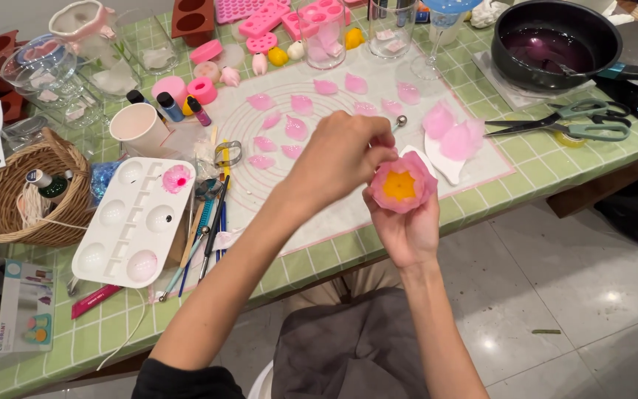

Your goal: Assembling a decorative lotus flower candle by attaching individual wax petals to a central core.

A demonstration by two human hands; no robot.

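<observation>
Right hand (pixel 406 229) cupping pink wax flower (pixel 402 185), fingers closed round it; left hand (pixel 341 151) pinching ball-tipped tool (pixel 400 122). Black pan (pixel 555 37) holding purple liquid; white palette (pixel 131 222), wicker basket (pixel 23 188) alongside.

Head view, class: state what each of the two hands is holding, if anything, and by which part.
The right hand cups the pink flower with a yellow centre from beneath, around its base. The left hand pinches a thin ball-tipped tool near its lower end, at the petals.
</observation>
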